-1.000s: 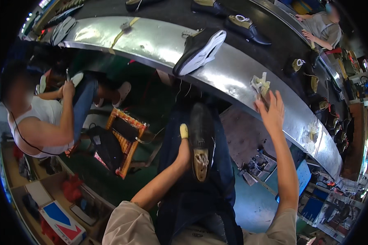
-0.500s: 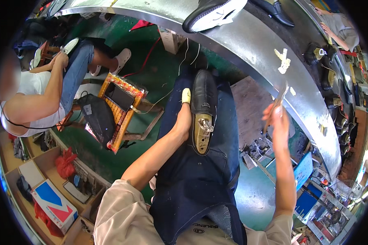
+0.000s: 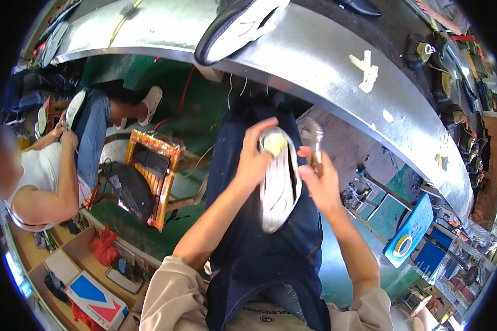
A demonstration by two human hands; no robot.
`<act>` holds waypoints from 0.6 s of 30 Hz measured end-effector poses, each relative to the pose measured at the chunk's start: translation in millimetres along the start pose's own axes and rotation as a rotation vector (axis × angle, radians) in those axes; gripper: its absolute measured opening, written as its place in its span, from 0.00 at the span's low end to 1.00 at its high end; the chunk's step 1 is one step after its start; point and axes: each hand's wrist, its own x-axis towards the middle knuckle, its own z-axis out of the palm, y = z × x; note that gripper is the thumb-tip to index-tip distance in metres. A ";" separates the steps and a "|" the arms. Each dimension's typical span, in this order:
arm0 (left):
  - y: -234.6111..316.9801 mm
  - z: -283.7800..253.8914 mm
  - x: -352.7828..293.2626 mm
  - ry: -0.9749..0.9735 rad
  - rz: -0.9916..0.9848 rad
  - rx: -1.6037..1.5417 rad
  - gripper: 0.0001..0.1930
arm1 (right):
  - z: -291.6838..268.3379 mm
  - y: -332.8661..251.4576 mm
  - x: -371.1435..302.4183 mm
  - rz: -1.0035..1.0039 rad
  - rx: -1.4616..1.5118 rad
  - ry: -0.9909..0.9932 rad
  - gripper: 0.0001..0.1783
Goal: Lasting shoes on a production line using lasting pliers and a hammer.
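Shoe (image 3: 281, 190) over lap (image 3: 243, 243), perhaps touching

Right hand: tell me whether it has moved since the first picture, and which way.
Yes: judged against the metal ledge, the right hand has come away, leftward and toward the lap, beside the upturned shoe.

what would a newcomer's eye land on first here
Probably the pale-soled shoe at the centre, turned sole up in the left hand, whose thumb wears a yellow cover. Just right of it, the right hand grips a blurred tool. Further left, a bright orange stool bears a black bag.
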 end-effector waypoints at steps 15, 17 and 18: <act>60.3 -25.2 -16.9 -0.264 -0.073 0.205 0.22 | -11.0 -51.2 -3.0 0.191 -0.241 -0.162 0.15; 61.6 -29.3 -16.7 -0.257 -0.092 0.130 0.22 | -22.6 -62.4 -20.6 0.297 -0.101 -0.320 0.18; 64.0 -28.7 -18.0 -0.251 -0.120 0.046 0.22 | -25.2 -62.4 -28.4 0.410 0.036 -0.476 0.22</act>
